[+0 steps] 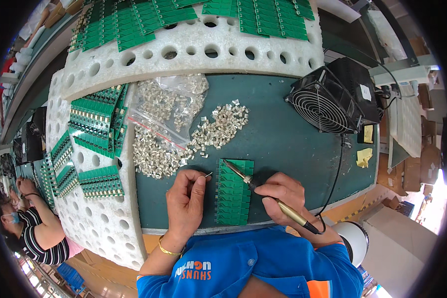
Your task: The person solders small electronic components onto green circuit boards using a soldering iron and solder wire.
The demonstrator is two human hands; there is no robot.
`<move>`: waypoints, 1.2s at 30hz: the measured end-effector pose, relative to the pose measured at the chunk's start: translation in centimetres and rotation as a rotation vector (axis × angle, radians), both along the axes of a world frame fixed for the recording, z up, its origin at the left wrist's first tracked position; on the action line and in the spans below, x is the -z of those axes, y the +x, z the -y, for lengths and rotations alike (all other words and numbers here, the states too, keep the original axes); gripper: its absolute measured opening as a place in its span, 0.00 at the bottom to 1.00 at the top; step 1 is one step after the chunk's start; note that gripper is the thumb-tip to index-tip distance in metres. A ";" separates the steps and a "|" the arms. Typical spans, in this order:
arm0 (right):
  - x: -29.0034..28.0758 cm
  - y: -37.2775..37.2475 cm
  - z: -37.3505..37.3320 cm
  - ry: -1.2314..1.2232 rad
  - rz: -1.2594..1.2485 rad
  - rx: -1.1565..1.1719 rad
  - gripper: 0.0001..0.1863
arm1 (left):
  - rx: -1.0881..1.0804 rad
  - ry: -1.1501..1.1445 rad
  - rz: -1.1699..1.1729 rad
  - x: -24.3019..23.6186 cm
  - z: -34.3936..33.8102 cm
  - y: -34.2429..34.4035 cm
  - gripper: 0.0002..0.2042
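My right hand [281, 194] is closed round a soldering iron [294, 214] with a gold-coloured handle. Its tip rests at or just over the top left corner of a green circuit board panel [235, 201], which lies on the dark green work mat. To the left of the panel, my left hand [185, 201] pinches a short, thin silver wire, apparently solder [208, 174], pointing toward the board's left edge. Small pins line that edge. Just beyond my left hand lies a loose heap of small silver metal connectors [156, 156].
A clear plastic bag [171, 99] of similar parts lies behind the heap. White foam blocks [104, 218] with round holes hold stacked green boards [92, 119] left and behind. A black fan [328, 99] stands back right, its cord hanging near my right wrist. Another person [39, 223] sits left.
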State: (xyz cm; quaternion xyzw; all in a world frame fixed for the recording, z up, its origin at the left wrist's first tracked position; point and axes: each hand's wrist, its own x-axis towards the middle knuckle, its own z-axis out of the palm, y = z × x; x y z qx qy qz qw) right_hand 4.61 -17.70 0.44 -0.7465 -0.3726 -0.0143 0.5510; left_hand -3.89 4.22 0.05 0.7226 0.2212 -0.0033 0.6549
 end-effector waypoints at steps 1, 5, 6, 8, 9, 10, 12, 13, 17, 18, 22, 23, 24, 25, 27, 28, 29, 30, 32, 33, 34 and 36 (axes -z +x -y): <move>0.0 0.1 0.0 0.000 0.000 -0.004 0.09 | 0.010 0.017 -0.005 0.0 0.0 0.0 0.06; 0.1 0.3 0.0 -0.001 0.000 -0.017 0.09 | 0.037 0.050 -0.030 -0.4 -0.1 0.2 0.06; 0.0 0.3 0.0 -0.003 0.002 -0.014 0.09 | 0.037 0.047 -0.030 -0.3 -0.1 0.3 0.06; 0.0 0.3 0.0 -0.005 0.003 -0.015 0.09 | 0.018 0.022 -0.012 -0.3 0.0 0.3 0.06; 0.0 0.3 0.0 -0.002 -0.008 -0.017 0.09 | 0.017 0.021 -0.013 -0.2 0.1 0.3 0.06; 0.1 0.3 0.0 0.001 -0.017 -0.018 0.10 | -0.018 0.040 0.036 0.0 0.3 0.4 0.06; 0.0 0.5 0.0 -0.003 -0.020 -0.023 0.10 | -0.056 0.059 0.085 0.1 0.3 0.4 0.06; 0.0 0.5 0.0 -0.006 -0.023 -0.024 0.10 | -0.047 0.061 0.078 0.1 0.3 0.4 0.06; -0.2 0.7 0.1 -0.019 -0.030 -0.035 0.10 | -0.025 0.064 0.076 0.0 0.3 0.5 0.06; -0.3 0.7 0.2 -0.020 -0.035 -0.036 0.09 | -0.026 0.062 0.077 -0.2 0.3 0.4 0.06; -0.6 0.9 0.3 -0.043 -0.104 -0.038 0.09 | 0.038 0.009 -0.045 -0.6 0.1 0.4 0.07; -0.8 1.0 0.4 -0.045 -0.103 -0.040 0.09 | 0.035 0.010 -0.026 -0.6 0.1 0.4 0.07; -1.0 1.1 0.5 -0.063 -0.149 -0.046 0.09 | 0.033 0.008 -0.025 -0.6 0.1 0.4 0.07; -1.2 1.3 0.6 -0.080 -0.195 -0.054 0.09 | 0.036 0.015 -0.021 -0.6 0.1 0.4 0.07; -1.3 1.6 0.8 -0.089 -0.233 -0.061 0.10 | 0.035 0.020 -0.017 -0.4 0.2 0.5 0.07; -1.4 1.8 0.8 -0.096 -0.271 -0.066 0.10 | 0.001 0.029 0.031 -0.1 0.4 0.5 0.06; -1.5 1.9 0.7 -0.098 -0.270 -0.069 0.10 | -0.034 0.037 0.080 0.0 0.5 0.6 0.05; -1.8 2.1 0.6 -0.092 -0.299 -0.074 0.09 | -0.037 0.036 0.080 0.0 0.5 0.5 0.05; -2.0 2.4 0.6 -0.089 -0.327 -0.079 0.09 | -0.032 0.040 0.077 0.0 0.5 0.6 0.05; -2.1 2.5 0.6 -0.093 -0.345 -0.083 0.08 | -0.034 0.038 0.078 0.0 0.5 0.6 0.05; -2.2 2.6 0.7 -0.096 -0.364 -0.088 0.08 | -0.028 0.043 0.068 0.0 0.4 0.6 0.05; -2.2 2.9 0.7 -0.088 -0.394 -0.094 0.07 | -0.024 0.047 0.057 -0.2 0.4 0.6 0.05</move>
